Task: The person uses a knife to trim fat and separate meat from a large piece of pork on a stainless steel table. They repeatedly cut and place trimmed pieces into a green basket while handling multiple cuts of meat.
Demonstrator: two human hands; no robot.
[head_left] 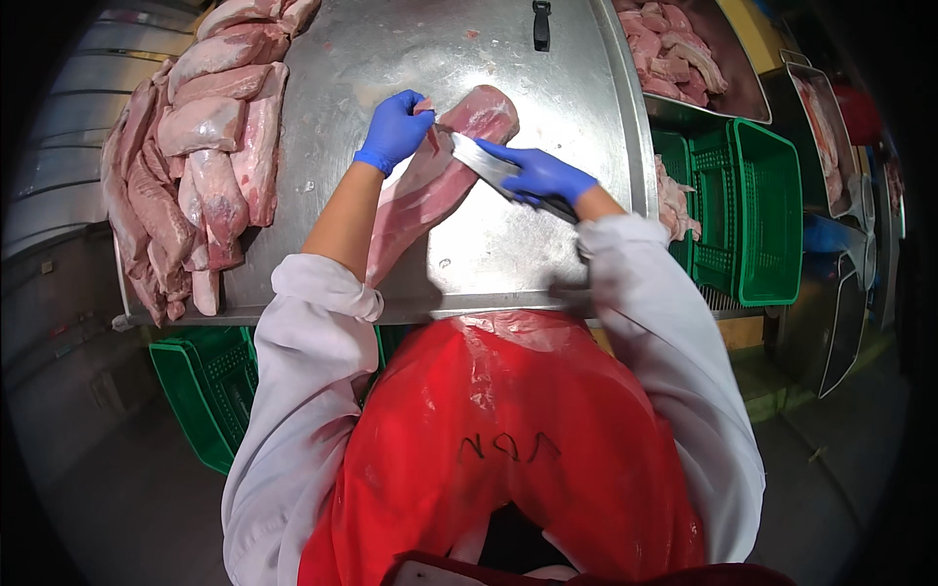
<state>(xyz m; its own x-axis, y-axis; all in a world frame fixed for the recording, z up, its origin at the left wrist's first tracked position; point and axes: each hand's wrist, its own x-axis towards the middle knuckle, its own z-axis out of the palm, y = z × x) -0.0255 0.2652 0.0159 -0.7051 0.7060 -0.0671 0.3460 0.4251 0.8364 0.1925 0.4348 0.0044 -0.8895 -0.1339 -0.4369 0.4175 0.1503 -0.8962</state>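
A long pale-pink piece of pork loin (451,192) lies slantwise on the steel table (532,259), its near end at the front edge. My left hand (394,132), in a blue glove, is closed in a pinch on a small flap of meat (422,106) at the loin's left side. In my right hand (552,177), also blue-gloved, is a knife (481,164). Its blade points left and rests against the upper part of the loin, just right of my left hand. The blade is slightly blurred, and my fingers cover most of the dark handle.
Several large pork cuts (207,127) are piled at the table's left. A black-handled tool (541,26) lies at the far side. On the right are a steel tub (750,98) of meat pieces and green crates (767,210). Another green crate (200,391) stands low at left.
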